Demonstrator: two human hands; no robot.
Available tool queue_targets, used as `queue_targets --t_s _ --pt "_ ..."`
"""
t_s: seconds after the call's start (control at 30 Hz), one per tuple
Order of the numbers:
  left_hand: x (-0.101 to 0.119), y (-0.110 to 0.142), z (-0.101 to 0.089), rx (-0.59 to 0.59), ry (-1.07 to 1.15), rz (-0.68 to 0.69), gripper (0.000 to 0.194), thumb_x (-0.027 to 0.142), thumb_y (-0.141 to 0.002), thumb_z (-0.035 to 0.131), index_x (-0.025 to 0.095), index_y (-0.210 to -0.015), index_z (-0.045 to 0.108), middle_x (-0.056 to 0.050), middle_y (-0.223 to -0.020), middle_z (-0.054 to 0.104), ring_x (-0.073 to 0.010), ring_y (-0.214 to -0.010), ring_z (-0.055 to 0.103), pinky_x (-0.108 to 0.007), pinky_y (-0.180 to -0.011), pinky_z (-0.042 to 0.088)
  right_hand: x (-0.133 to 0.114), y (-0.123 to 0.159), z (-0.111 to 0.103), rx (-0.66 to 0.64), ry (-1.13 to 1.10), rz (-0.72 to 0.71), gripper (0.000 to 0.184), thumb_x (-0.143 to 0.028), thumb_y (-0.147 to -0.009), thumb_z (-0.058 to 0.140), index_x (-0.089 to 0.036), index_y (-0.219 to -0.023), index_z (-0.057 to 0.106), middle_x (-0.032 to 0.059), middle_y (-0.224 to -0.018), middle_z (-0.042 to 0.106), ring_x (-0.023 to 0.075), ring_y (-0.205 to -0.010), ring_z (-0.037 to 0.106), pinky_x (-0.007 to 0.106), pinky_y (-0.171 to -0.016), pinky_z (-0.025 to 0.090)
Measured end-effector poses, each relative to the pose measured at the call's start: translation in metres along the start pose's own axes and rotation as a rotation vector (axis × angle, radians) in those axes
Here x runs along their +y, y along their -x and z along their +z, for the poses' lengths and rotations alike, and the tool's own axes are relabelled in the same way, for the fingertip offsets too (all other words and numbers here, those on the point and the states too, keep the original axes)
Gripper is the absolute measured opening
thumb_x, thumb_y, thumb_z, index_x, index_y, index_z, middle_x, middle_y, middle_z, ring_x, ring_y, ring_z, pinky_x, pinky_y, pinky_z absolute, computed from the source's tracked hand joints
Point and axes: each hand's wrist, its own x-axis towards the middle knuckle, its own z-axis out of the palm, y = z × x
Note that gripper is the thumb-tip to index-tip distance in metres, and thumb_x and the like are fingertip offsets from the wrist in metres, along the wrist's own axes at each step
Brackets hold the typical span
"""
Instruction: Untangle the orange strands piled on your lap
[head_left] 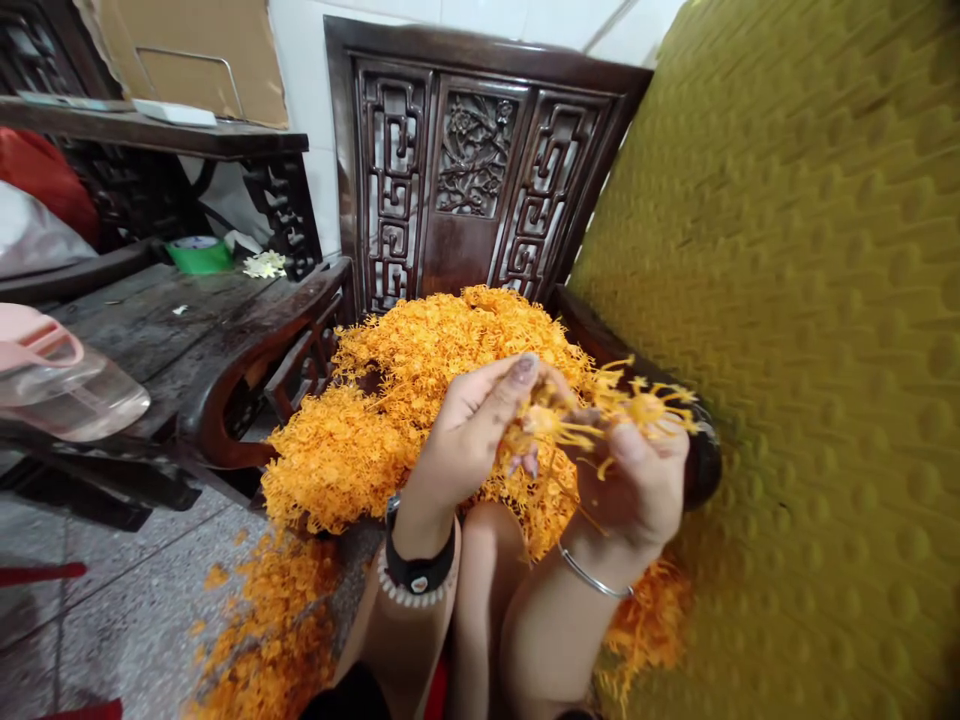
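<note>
Tuft of thin, spiky orange-yellow sprigs (585, 420) is caught between two bare hands in the head view. The left hand (469, 440), with a black wristwatch (416, 565) and a white beaded bracelet (401, 585) at its wrist, has its fingers curled inward and pinches the near side of the tuft. The right hand (637, 490), a thin silver bangle (596, 575) on its wrist, closes in a loose cup around the other side, thumb raised. Below the hands, a large fluffy heap of the same orange sprigs (442, 370) spreads over the person's bare knees (487, 550) and reaches back to a dark carved wooden chair with a lattice-panelled back (480, 170). A mustard-yellow dimpled cushion (795, 300) stands upright along the right side of the heap. More loose sprigs (262, 630) lie scattered on the grey tiled floor (112, 540). Further left stands a dark wooden table (165, 340), bearing a roll of green tape (199, 256) and a small pile of pale scraps (264, 264). A clear plastic jug with a pink lid (52, 375) sits at the left edge, near the table.
</note>
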Motion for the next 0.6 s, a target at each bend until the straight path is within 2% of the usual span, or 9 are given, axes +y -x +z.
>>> queue_targets --t_s 0.1,0.17,0.27,0.33,0.47,0.53,0.6 --pt "-0.001 0.002 0.002 0.079 -0.072 0.077 0.053 0.062 -0.086 0.029 0.019 -0.071 0.056 0.001 -0.054 0.044 -0.0068 -0.041 0.041 -0.018 -0.035 0.031 0.008 0.002 -0.004 -0.067 0.107 -0.048 0.018 -0.021 -0.074 0.064 -0.02 -0.057 0.059 -0.0027 -0.05 0.048 0.0083 -0.044 0.041 0.023 -0.041 0.03" --pt "0.002 0.004 0.004 0.104 -0.188 0.13 0.053 0.065 -0.083 0.032 0.019 -0.068 0.053 0.001 -0.056 0.044 -0.0082 -0.046 0.041 -0.019 -0.039 0.033 0.01 0.003 -0.005 -0.063 0.132 -0.104 0.026 -0.018 -0.074 0.064 -0.019 -0.052 0.052 -0.0036 -0.048 0.044 0.0074 -0.043 0.037 0.024 -0.041 0.027" --pt "0.01 0.006 0.006 0.106 -0.438 0.169 0.039 0.05 -0.084 0.047 0.018 -0.063 0.049 0.002 -0.056 0.042 -0.0084 -0.052 0.04 -0.02 -0.045 0.033 0.008 0.002 0.001 0.0 0.103 -0.168 0.036 -0.017 -0.072 0.066 -0.017 -0.046 0.04 -0.0058 -0.044 0.031 0.0053 -0.042 0.028 0.023 -0.041 0.022" --pt "0.015 0.008 0.005 0.101 -0.559 0.198 0.037 0.039 -0.088 0.047 0.017 -0.058 0.044 0.002 -0.054 0.039 -0.0078 -0.052 0.038 -0.021 -0.048 0.031 0.003 0.001 0.01 0.026 0.017 -0.154 0.038 -0.018 -0.071 0.065 -0.017 -0.046 0.037 -0.0065 -0.043 0.027 0.0049 -0.04 0.026 0.022 -0.041 0.022" --pt "0.017 0.012 0.004 0.007 -0.564 0.304 0.043 0.033 -0.087 0.05 0.015 -0.049 0.039 0.003 -0.05 0.032 -0.0066 -0.048 0.034 -0.021 -0.047 0.028 -0.008 -0.002 0.024 0.002 -0.295 -0.118 0.038 -0.022 -0.067 0.064 -0.017 -0.043 0.035 -0.0081 -0.039 0.021 0.0035 -0.033 0.019 0.02 -0.034 0.02" --pt "0.014 0.013 0.005 -0.093 -0.479 0.342 0.044 0.037 -0.086 0.051 0.015 -0.048 0.045 0.003 -0.049 0.035 -0.0065 -0.047 0.038 -0.02 -0.046 0.032 -0.011 -0.003 0.025 -0.026 -0.35 -0.101 0.036 -0.027 -0.063 0.065 -0.018 -0.043 0.037 -0.0076 -0.038 0.024 0.0047 -0.032 0.024 0.02 -0.033 0.025" --pt "0.011 0.013 0.007 -0.127 -0.442 0.355 0.051 0.047 -0.087 0.044 0.017 -0.046 0.049 0.003 -0.045 0.036 -0.0073 -0.042 0.038 -0.02 -0.042 0.037 -0.012 -0.003 0.022 -0.075 -0.289 -0.041 0.029 -0.032 -0.062 0.066 -0.02 -0.047 0.044 -0.0057 -0.041 0.033 0.0079 -0.036 0.034 0.023 -0.037 0.034"
